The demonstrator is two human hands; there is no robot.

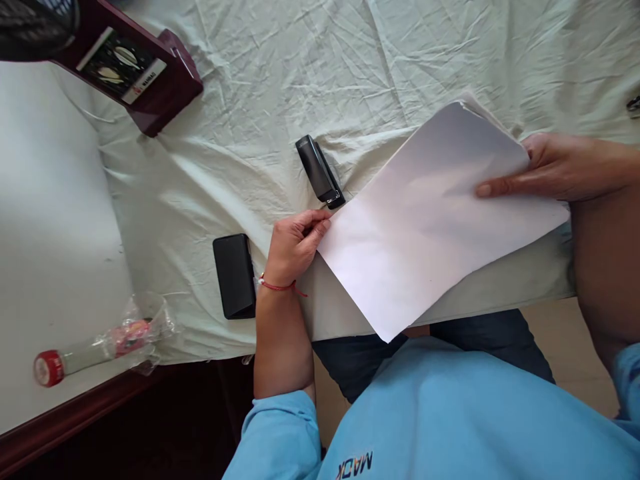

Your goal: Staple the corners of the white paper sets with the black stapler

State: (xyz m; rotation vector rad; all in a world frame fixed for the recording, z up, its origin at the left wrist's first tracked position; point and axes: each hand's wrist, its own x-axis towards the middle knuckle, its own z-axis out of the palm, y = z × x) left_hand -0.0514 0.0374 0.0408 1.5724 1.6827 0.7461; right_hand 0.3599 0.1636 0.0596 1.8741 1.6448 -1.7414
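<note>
A stack of white paper sheets (425, 220) lies tilted on the cloth-covered table, its lower corner hanging over the near edge. My left hand (295, 247) pinches the stack's left corner between thumb and fingers. My right hand (540, 167) rests on the right end of the sheets, fingers flat on top. A black stapler (319, 171) lies on the cloth just above my left hand, its mouth close to the pinched corner.
A pale wrinkled cloth (250, 120) covers the table. A black phone (234, 275) lies left of my left wrist. A plastic bottle with a red cap (95, 350) lies at the near left. A dark red wooden stand (145, 73) sits far left.
</note>
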